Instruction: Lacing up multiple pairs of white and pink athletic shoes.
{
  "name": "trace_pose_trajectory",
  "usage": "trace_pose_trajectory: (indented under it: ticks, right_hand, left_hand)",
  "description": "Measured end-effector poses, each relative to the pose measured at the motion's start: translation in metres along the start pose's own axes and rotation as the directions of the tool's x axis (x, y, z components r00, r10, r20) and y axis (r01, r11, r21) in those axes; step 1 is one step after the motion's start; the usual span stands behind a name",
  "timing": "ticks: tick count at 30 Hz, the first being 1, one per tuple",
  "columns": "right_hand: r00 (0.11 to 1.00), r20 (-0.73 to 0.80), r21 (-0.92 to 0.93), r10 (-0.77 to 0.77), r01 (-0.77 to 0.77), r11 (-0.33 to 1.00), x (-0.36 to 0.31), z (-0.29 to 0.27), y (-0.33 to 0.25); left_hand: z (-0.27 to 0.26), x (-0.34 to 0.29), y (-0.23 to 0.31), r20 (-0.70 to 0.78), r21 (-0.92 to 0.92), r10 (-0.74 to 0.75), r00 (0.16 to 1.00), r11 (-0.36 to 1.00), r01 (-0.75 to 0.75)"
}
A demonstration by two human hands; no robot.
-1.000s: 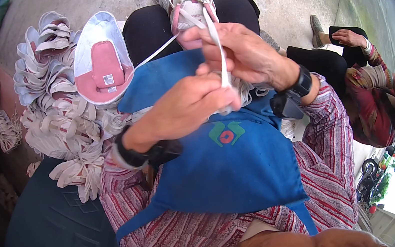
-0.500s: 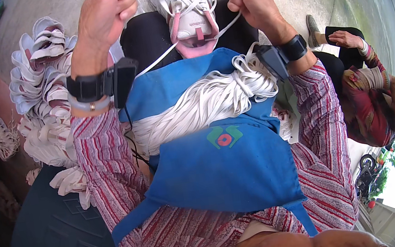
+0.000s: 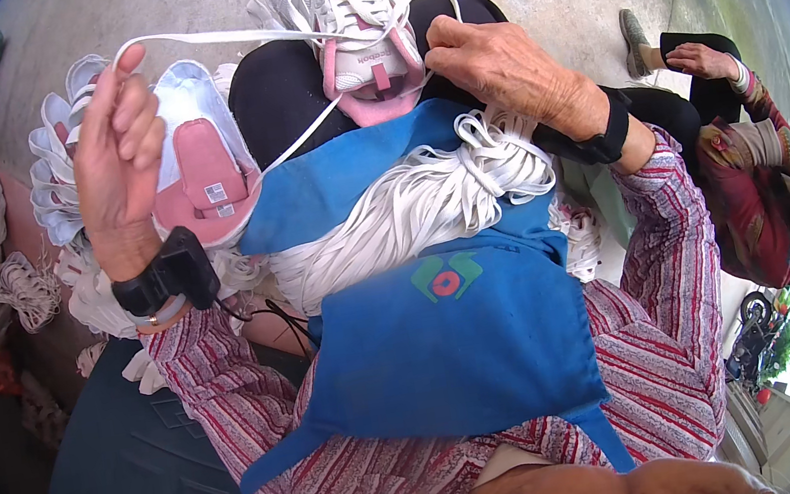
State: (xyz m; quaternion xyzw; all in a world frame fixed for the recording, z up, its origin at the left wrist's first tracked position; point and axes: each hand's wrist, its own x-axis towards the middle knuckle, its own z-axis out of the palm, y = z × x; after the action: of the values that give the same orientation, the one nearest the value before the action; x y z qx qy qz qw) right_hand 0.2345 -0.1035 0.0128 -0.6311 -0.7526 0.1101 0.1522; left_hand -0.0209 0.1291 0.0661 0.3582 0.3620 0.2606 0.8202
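Between my knees rests a white and pink sneaker upper (image 3: 374, 56), its white lace (image 3: 219, 36) threaded through the upper eyelets. My left hand (image 3: 118, 144) is out to the left, the lace stretched taut from the shoe to its thumb and finger. At the shoe's right side, my right hand (image 3: 506, 70) is closed, fingertips turned down by the pink collar; a lace end runs into it, partly hidden. Across my lap on the blue apron (image 3: 450, 350) lies a thick bundle of white laces (image 3: 410, 209), knotted at its right end.
Left of my knee stands a pink and white shoe piece (image 3: 203, 173) with a small label. Beyond it are stacked white uppers (image 3: 54, 194) and more laces (image 3: 22, 289). A dark blue plastic surface (image 3: 144, 474) is at lower left. Another person (image 3: 750, 187) sits at right.
My left hand has swung left and down, pulling the lace out long. My right hand has come in toward the shoe's collar. The pink shoe piece at left is now uncovered.
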Motion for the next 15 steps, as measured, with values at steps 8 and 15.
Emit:
trace_pose_trajectory:
  ticks: [8,15]
  right_hand:
    - [0.986,-0.004,-0.01,0.168,-0.168,0.986,-0.017,-0.026,-0.009]
    - [0.992,0.044,0.01,0.122,-0.122,0.992,-0.013,-0.005,-0.006]
  left_hand:
    - [0.02,-0.026,-0.074,0.111,0.305,-0.318,0.941,0.912,0.273]
    - [0.027,-0.018,-0.075,0.146,0.551,-0.284,0.948,0.819,0.16]
